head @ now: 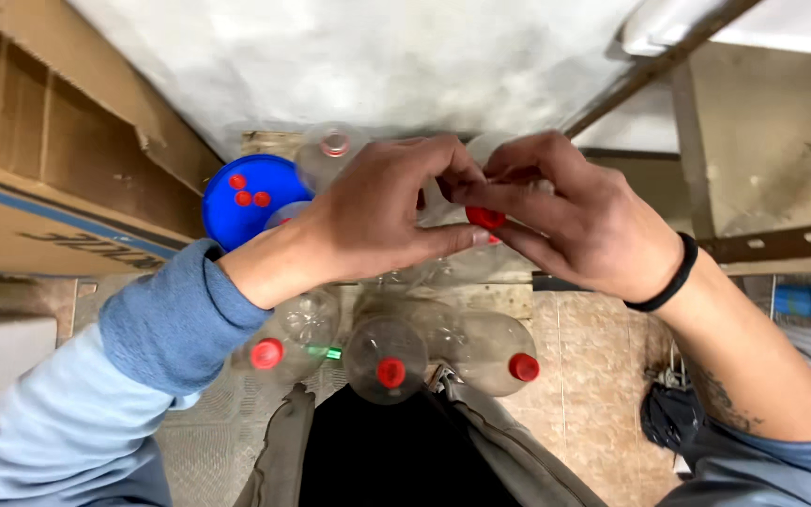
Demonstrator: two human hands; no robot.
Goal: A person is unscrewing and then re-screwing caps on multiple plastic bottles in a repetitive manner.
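both hands (481,211) on red cap (485,218), clear bottle (452,263)

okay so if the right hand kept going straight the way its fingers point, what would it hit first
The right hand points left toward the left hand; its fingertips already meet on the red cap of a clear bottle, so probably that cap first.

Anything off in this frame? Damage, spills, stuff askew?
No spill or damage shows. One oddity: the clear bottle at the top, beside the blue lid, shows no red cap, while the three bottles below all have one. Left hand and right hand pinch a red cap on another bottle.
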